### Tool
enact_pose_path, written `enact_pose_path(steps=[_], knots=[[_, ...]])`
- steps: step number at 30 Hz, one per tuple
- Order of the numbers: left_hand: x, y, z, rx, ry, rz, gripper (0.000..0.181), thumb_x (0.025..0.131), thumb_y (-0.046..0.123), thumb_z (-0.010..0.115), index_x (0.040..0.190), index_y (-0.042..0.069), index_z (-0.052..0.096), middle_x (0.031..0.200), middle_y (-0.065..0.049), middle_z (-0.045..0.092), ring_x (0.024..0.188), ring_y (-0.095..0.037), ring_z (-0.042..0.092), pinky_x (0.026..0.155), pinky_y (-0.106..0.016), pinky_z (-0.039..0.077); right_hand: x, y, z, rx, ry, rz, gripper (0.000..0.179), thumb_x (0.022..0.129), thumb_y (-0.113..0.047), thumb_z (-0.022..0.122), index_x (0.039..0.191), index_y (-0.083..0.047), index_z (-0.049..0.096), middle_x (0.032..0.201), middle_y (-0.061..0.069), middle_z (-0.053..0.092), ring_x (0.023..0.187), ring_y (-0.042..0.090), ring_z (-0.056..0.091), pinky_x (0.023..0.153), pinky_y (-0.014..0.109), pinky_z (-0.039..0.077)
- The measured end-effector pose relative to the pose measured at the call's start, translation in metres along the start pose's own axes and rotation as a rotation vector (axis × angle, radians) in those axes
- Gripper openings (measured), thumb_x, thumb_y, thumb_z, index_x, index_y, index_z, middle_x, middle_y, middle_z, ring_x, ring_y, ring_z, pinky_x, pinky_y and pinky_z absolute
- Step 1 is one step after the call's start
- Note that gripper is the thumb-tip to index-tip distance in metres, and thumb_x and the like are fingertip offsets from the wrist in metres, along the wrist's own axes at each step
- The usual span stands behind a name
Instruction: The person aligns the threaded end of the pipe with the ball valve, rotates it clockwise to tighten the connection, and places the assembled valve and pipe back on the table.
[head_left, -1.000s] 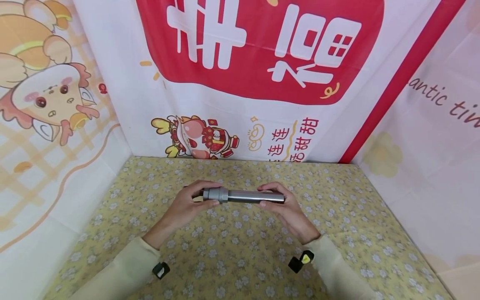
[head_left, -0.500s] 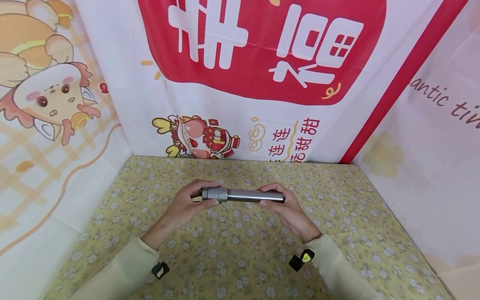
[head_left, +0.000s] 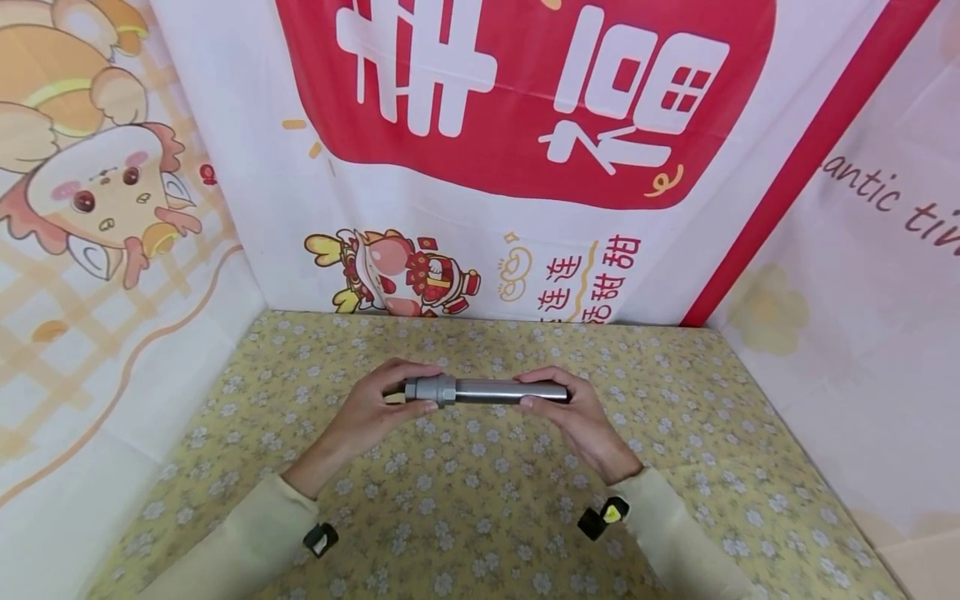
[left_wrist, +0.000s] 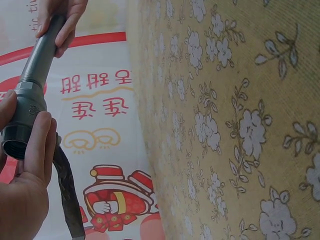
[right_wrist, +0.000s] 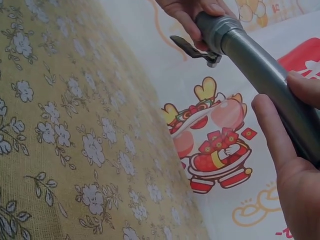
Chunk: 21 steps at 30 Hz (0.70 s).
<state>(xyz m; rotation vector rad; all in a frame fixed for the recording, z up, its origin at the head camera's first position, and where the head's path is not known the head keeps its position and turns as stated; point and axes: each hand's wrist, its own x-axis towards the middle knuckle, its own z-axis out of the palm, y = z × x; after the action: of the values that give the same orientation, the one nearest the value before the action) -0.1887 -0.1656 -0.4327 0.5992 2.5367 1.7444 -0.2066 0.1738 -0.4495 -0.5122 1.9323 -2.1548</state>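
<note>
A grey metal ball valve (head_left: 432, 389) sits on the end of a straight steel pipe (head_left: 487, 392), and both are held level in front of the person. The left hand (head_left: 371, 414) grips the valve body between thumb and fingers. Toward the camera in the left wrist view, the valve's threaded open end (left_wrist: 16, 143) shows, and its dark lever (left_wrist: 69, 192) sticks out beyond the fingers. At the pipe's far end, the right hand (head_left: 579, 417) holds it with thumb and fingers on opposite sides. Some pipe thread shows beside the valve in the left wrist view.
Below the hands lies a table with a yellow flowered cloth (head_left: 480, 508). A white and red printed sheet (head_left: 525, 179) hangs behind it, with printed sheets at the left (head_left: 172, 400) and right (head_left: 847, 350). Black devices are strapped at both wrists.
</note>
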Motion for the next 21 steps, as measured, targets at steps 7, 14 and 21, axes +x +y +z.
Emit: enact_pose_path(steps=[7, 14, 21], knots=[[-0.0004, -0.0033, -0.0006, 0.020, -0.005, 0.023, 0.043, 0.100, 0.020, 0.082, 0.143, 0.022, 0.073, 0.137, -0.010, 0.063, 0.121, -0.030, 0.065, 0.094, -0.033, 0.060, 0.0008, -0.0003, -0.0007, -0.026, 0.001, 0.005, 0.044, 0.099, -0.012, 0.083, 0.138, 0.002, 0.069, 0.144, 0.020, 0.061, 0.122, 0.028, 0.071, 0.107, 0.044, 0.063], [-0.0003, -0.0052, -0.0003, 0.031, -0.011, 0.017, 0.042, 0.101, 0.020, 0.081, 0.142, 0.020, 0.074, 0.136, -0.011, 0.064, 0.121, -0.031, 0.065, 0.094, -0.032, 0.060, -0.0002, -0.0008, -0.0026, -0.053, -0.021, -0.046, 0.042, 0.100, -0.009, 0.081, 0.138, 0.004, 0.069, 0.141, 0.018, 0.064, 0.118, 0.027, 0.073, 0.106, 0.052, 0.062], [-0.0007, -0.0059, 0.0017, 0.037, -0.002, 0.027, 0.042, 0.100, 0.019, 0.082, 0.141, 0.020, 0.074, 0.137, -0.010, 0.065, 0.120, -0.029, 0.066, 0.095, -0.031, 0.060, -0.0001, -0.0003, -0.0024, -0.022, -0.007, -0.012, 0.042, 0.101, -0.010, 0.080, 0.138, 0.005, 0.068, 0.142, 0.018, 0.064, 0.119, 0.027, 0.074, 0.105, 0.046, 0.064]])
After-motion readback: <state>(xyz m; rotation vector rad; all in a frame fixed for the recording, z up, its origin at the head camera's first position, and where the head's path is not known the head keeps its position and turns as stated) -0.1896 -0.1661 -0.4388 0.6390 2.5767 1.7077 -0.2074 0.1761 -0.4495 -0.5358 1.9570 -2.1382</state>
